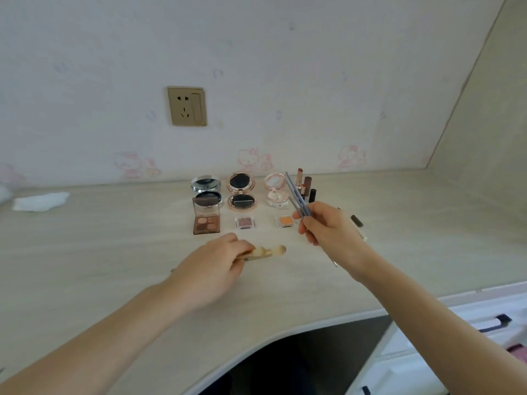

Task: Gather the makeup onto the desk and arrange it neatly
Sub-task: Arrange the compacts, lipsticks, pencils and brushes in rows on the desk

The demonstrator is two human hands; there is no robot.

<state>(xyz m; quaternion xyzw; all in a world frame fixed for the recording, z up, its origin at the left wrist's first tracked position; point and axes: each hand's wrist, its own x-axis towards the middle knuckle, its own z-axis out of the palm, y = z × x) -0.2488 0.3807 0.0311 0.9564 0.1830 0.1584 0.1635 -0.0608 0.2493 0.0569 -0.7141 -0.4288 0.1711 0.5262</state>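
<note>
On the pale wooden desk (pixel 114 252) the makeup lies in rows: a silver compact (pixel 206 187), a rose-gold compact (pixel 242 193) and a pink compact (pixel 276 192), all open, with a brown eyeshadow palette (pixel 207 218), a small mauve pan (pixel 244 222) and a small orange pan (pixel 285 220) in front. Lipsticks (pixel 305 183) stand at the right of the row. My right hand (pixel 328 232) grips several thin grey-blue brush handles (pixel 296 193) pointing up and away. My left hand (pixel 216 258) holds cream-bristled brushes (pixel 268 251) low over the desk.
A white tissue (pixel 40 201) lies at the far left of the desk. A pen-like stick (pixel 358 223) lies behind my right hand. A wall socket (pixel 186 106) sits above the makeup. White drawers (pixel 456 337) stand at the lower right, beside the desk's curved front edge.
</note>
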